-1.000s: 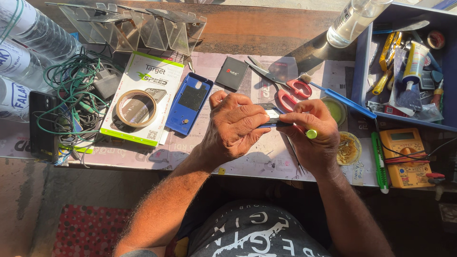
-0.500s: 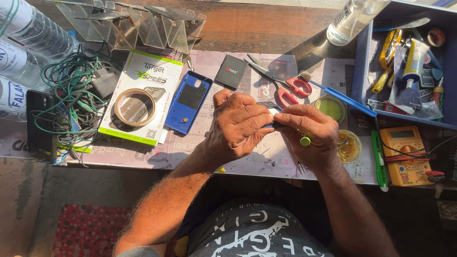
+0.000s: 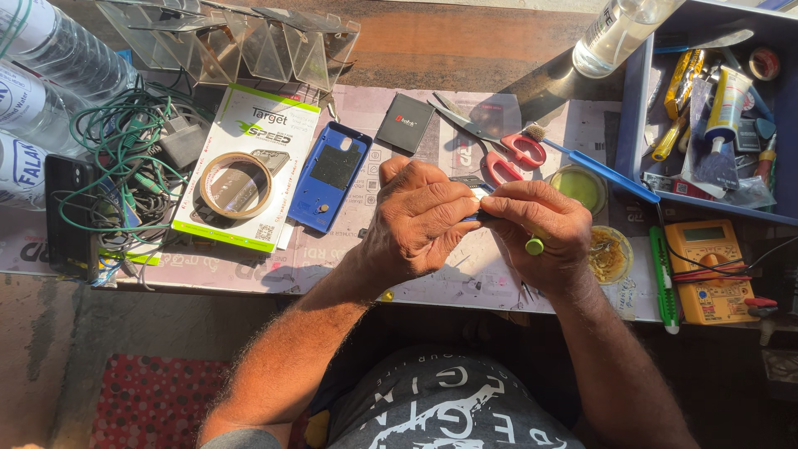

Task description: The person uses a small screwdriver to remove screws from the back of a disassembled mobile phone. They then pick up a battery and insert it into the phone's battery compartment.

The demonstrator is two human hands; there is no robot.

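My left hand (image 3: pixel 420 218) and my right hand (image 3: pixel 544 226) meet over the middle of the workbench, fingertips pinched together on a small dark flat part (image 3: pixel 475 199) that is mostly hidden between them. A green-tipped tool handle (image 3: pixel 535 245) pokes out from under my right palm. A blue phone back cover (image 3: pixel 330 176) lies open-side up just left of my left hand, and a small black battery (image 3: pixel 406 122) sits beyond it. Red-handled scissors (image 3: pixel 507 150) lie just past my knuckles.
A roll of tape (image 3: pixel 236 185) rests on a white and green box. Tangled green cables (image 3: pixel 116 158) and water bottles fill the left. A blue tray of tools (image 3: pixel 640 91), a yellow multimeter (image 3: pixel 706 270), a green pen (image 3: pixel 665 278) and two small round tins stand at the right.
Both hands stay pressed together over the small part, shifting only slightly. The green-tipped handle has dropped a little lower under my right hand.
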